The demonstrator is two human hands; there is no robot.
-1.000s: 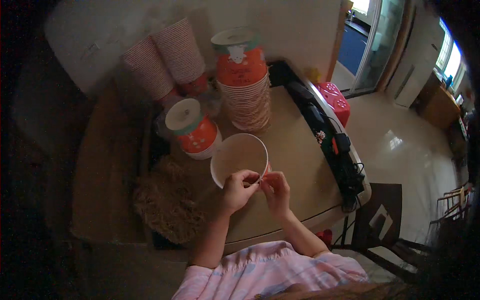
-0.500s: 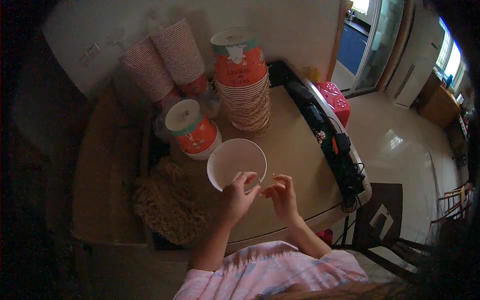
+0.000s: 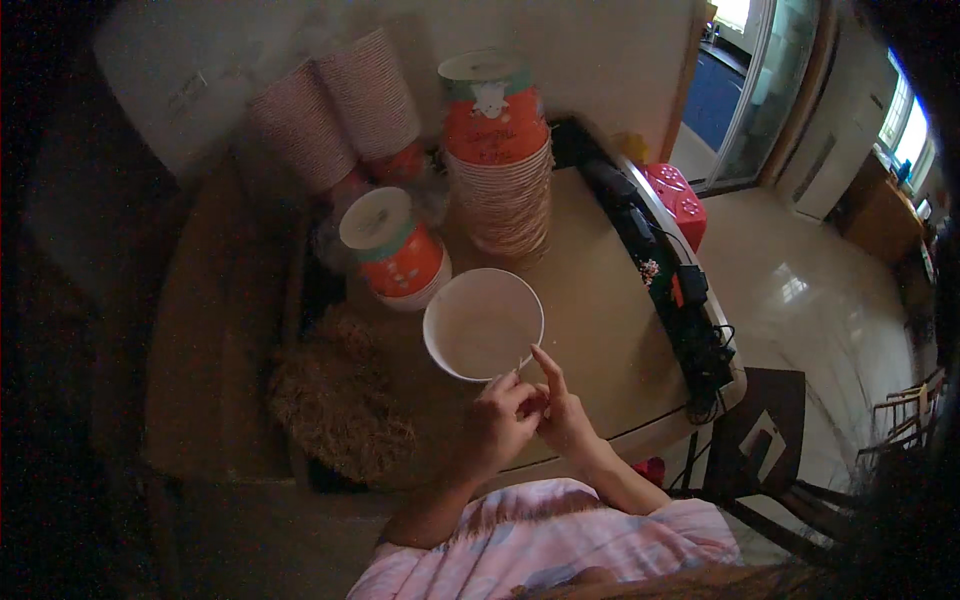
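Observation:
My left hand [image 3: 506,418] is closed in a pinch just below a white paper bucket [image 3: 484,325] that stands mouth up on the table. A thin sliver pokes up from its fingertips, too small to name. Against it presses my right hand [image 3: 570,420], index finger stretched toward the bucket's rim, the other fingers curled in where the hands meet. What lies between them is hidden. To the left lies a tangled heap of brown twine-like strands [image 3: 345,410]. Behind the bucket, an orange and green paper bucket [image 3: 395,250] sits upside down.
A tall stack of upturned paper buckets [image 3: 497,160] rises at the back, with two tilted stacks [image 3: 340,110] by the wall. A dark strip of chargers and cables [image 3: 660,270] lines the table's right edge. Beyond it are a red stool [image 3: 678,205] and a dark chair [image 3: 760,430].
My hands were apart in front of the bucket; now they meet, slightly lower. The right index finger has straightened upward. The whole view has shifted slightly.

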